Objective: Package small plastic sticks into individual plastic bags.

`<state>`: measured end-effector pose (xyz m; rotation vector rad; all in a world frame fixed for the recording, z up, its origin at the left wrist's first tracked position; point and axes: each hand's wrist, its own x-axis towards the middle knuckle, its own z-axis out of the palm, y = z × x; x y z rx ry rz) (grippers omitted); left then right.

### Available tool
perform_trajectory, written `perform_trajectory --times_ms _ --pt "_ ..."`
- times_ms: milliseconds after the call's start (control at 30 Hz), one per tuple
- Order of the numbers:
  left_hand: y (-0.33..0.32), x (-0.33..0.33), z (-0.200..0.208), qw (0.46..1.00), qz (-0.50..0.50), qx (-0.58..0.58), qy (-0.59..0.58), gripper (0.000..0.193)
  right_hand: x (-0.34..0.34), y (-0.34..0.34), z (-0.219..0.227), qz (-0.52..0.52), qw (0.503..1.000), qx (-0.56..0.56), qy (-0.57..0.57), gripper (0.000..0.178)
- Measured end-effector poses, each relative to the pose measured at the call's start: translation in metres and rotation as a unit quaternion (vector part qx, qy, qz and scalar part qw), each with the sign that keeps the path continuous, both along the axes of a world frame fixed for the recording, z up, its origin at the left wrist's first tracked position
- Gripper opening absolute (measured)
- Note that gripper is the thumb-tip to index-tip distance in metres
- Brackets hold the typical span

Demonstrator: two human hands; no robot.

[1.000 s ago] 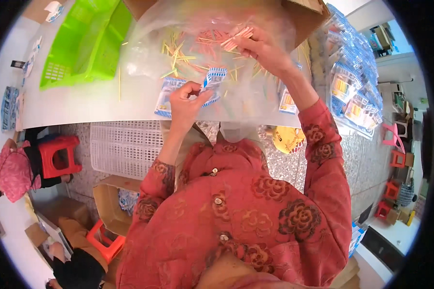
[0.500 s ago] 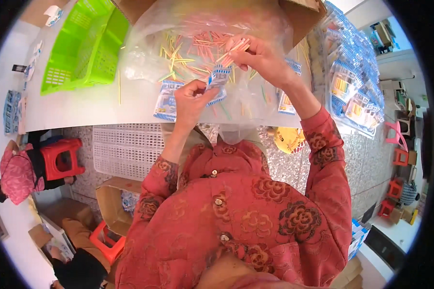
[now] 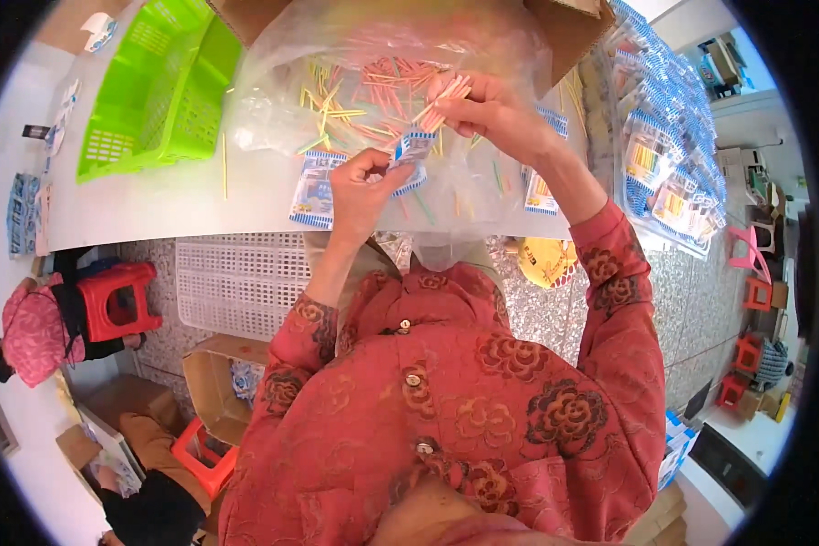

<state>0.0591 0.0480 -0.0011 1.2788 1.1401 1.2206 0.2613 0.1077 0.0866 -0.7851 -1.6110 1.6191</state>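
Lowered since a second ago, the right hand (image 3: 491, 114) holds thin pink and yellow sticks (image 3: 434, 116) in a narrow grip near a small blue-and-white plastic packet (image 3: 416, 146); the left hand (image 3: 362, 187) pinches that packet over the white counter (image 3: 136, 214); beyond, loose coloured sticks (image 3: 393, 86) lie on clear plastic (image 3: 264, 114).

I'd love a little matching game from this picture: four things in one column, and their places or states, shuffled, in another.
1. Left hand
2. Right hand
3. Green basket
4. White plastic lattice

A. On the left of the table
B. Holding a bunch of thin sticks
C. Below the table's near edge
D. Pinching a blue-and-white packet

Pairs: 1-D, 2-B, 3-A, 4-C
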Motion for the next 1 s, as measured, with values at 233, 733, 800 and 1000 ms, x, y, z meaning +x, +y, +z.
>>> perform_trajectory --times_ms 233,733,800,1000 --pt "-0.003 0.001 0.008 0.993 0.015 0.086 0.082 0.014 -0.001 -0.004 -0.004 -0.034 0.999 0.007 -0.030 0.014" --pt "-0.011 0.004 0.011 0.989 0.068 0.110 0.072 0.014 -0.009 -0.019 0.004 -0.091 0.994 0.055 -0.023 0.011" --pt "-0.013 0.004 0.009 0.990 0.073 0.105 0.064 0.014 -0.012 -0.022 0.004 -0.098 0.993 0.056 -0.024 0.010" --pt "-0.022 0.011 0.011 0.995 0.044 -0.002 -0.085 0.010 -0.018 -0.032 0.007 -0.112 0.986 0.115 -0.042 0.008"
